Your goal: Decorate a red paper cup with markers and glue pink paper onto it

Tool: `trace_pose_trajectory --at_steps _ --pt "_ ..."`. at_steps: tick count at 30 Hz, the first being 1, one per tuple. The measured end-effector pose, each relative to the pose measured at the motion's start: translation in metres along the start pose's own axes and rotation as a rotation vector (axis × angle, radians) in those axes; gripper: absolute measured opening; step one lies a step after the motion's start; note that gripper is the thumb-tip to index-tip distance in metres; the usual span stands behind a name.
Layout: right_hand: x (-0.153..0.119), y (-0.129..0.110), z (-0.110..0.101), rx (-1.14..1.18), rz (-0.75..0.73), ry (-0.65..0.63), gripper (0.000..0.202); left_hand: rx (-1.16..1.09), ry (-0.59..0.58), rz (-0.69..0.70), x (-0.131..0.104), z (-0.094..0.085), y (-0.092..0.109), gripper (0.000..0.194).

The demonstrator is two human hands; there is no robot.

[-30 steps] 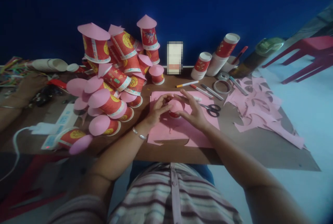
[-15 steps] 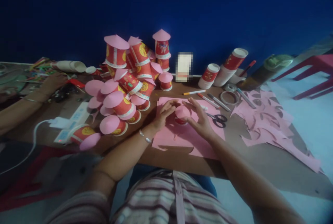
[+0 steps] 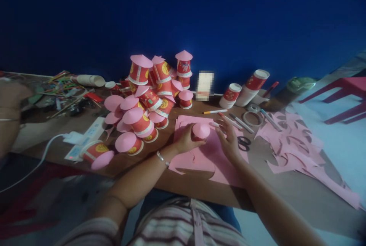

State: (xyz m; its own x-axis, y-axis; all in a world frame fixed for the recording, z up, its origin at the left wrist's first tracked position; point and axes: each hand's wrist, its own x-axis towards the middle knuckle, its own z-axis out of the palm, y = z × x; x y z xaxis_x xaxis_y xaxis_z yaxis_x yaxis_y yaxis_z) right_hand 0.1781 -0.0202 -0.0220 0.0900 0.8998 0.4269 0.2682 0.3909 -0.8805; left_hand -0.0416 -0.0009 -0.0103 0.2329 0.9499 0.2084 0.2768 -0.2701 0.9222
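My left hand point(image 3: 187, 139) is wrapped round a small red paper cup point(image 3: 198, 136) topped by a pink paper cone point(image 3: 201, 131). The cup is just above the stacked pink paper sheets point(image 3: 191, 162). To its right, my right hand point(image 3: 229, 141) has its fingers bent round a slim white tube point(image 3: 214, 124), whose end sticks out to the left. The fingers hide most of the tube. Close beside that hand lie the scissors point(image 3: 244, 143), partly covered by it.
At left is a heap of red cups with pink cones point(image 3: 137, 122), near a power strip point(image 3: 85, 139). Markers point(image 3: 241, 123), a tape roll point(image 3: 252, 118) and upright cups point(image 3: 230, 95) stand or lie at right, with pink paper scraps point(image 3: 294, 139). Another person's arm point(image 3: 10, 112) shows far left.
My right hand has left the coned cup and moved right to the white tube. My left hand has closed round the cup. The other person's arm has drawn back left, and the view has tilted up.
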Motion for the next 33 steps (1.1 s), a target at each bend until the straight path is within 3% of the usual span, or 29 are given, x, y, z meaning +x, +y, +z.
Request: trace_pose_trajectory --at_steps 5,8,11,15,21,27,30,33 --pt "-0.003 0.009 0.001 -0.162 -0.009 -0.106 0.041 -0.091 0.093 0.006 0.003 0.002 -0.003 0.06" --pt "-0.005 0.004 0.004 -0.226 -0.007 -0.2 0.047 -0.092 0.125 0.021 0.003 0.002 -0.007 0.064" --pt "-0.007 -0.004 0.011 -0.233 0.023 -0.26 0.054 -0.009 0.105 0.105 0.004 0.001 -0.01 0.059" --pt "-0.005 -0.006 0.019 -0.217 0.035 -0.315 0.049 0.064 0.071 0.145 0.006 -0.002 -0.012 0.055" --pt "0.014 0.003 0.024 -0.212 0.0 -0.267 0.052 -0.158 0.132 0.121 0.007 0.006 -0.019 0.07" --pt "0.056 0.007 0.04 -0.11 0.114 -0.16 0.063 -0.247 0.397 0.025 0.013 0.002 -0.027 0.062" --pt "0.073 0.014 0.056 -0.05 0.141 -0.155 0.066 -0.202 0.457 -0.036 0.014 -0.006 -0.025 0.043" --pt "0.081 0.024 0.075 -0.059 0.124 -0.197 0.065 -0.093 0.364 0.045 0.007 -0.011 -0.016 0.027"
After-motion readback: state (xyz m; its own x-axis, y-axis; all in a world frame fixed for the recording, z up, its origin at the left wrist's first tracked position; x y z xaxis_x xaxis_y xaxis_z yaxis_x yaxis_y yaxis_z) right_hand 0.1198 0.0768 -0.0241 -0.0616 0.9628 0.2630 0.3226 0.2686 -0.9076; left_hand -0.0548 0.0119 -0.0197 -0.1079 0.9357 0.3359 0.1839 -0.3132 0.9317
